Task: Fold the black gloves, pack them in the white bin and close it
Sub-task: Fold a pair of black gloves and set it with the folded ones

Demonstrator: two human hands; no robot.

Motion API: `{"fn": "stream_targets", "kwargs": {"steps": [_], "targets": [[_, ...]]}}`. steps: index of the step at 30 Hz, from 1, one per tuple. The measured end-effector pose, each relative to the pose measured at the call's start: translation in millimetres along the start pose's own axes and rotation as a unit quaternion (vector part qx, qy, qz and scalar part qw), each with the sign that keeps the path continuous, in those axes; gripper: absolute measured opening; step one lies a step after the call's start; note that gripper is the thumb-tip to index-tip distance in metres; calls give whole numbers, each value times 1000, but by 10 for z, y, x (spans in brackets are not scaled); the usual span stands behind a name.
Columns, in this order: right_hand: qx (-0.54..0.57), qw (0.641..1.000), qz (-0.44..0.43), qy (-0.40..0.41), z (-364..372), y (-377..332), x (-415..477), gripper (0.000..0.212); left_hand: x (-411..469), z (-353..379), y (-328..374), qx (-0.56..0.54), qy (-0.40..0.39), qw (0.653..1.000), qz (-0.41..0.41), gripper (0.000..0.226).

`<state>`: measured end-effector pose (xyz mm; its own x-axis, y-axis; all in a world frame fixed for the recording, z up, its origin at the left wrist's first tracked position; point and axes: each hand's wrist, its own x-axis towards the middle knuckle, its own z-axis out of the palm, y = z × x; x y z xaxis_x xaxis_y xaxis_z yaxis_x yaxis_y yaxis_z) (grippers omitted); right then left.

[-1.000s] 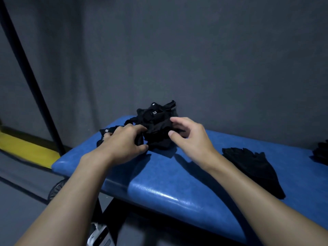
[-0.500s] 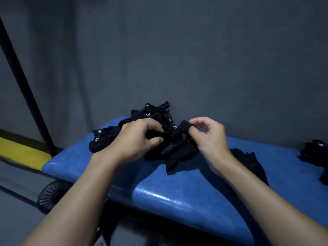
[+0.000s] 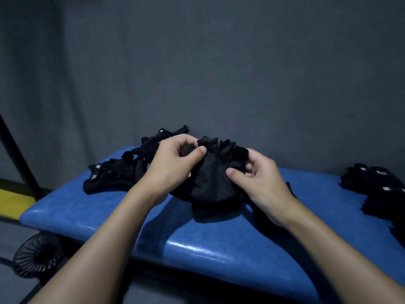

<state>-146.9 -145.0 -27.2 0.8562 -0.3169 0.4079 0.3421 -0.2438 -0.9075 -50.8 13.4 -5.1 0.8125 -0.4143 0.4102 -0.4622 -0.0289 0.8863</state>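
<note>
Left grip (image 3: 173,170) and right grip (image 3: 260,183) both pinch one black dotted fabric glove (image 3: 208,189) over the blue padded table (image 3: 208,244). Align its edges flat before folding.

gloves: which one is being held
The dotted-palm glove in the middle, pinched by the left hand and right hand; the left heap and right stack lie on the blue bench.

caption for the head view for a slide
Left hand and right hand pinch a black glove at the blue bench.
</note>
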Motion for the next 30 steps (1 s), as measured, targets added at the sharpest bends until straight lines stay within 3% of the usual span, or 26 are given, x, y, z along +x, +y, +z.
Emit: {"fn": "stream_targets", "kwargs": {"steps": [3,7,10,14,17,21,24,28,30], "targets": [[1,998,-5,63,-111,0,-5,18,-12,88,50,-50,-14,998,-32,3],[9,992,-21,123,-287,-25,-24,12,-34,143,59,-78,-90,991,-62,41],[0,987,-29,155,-425,-25,-1,11,-45,220,45,-63,-89,993,-41,52],[-44,979,-40,193,-579,-44,40,6,-20,344,31,-33,-44,999,2,33],[-103,969,-35,223,-701,-39,58,3,1,462,-32,11,-59,998,14,20],[-123,952,76,269,-963,42,30,7,-40,668,-163,80,-127,989,-18,26],[-140,940,193,243,-1151,112,-87,26,-76,811,-244,145,-173,974,-19,39],[-161,939,250,175,-1215,98,-222,13,-152,929,-282,182,-223,958,-12,37],[-156,944,259,133,-1229,91,-269,38,-171,961,-298,193,-222,956,0,34]]}}
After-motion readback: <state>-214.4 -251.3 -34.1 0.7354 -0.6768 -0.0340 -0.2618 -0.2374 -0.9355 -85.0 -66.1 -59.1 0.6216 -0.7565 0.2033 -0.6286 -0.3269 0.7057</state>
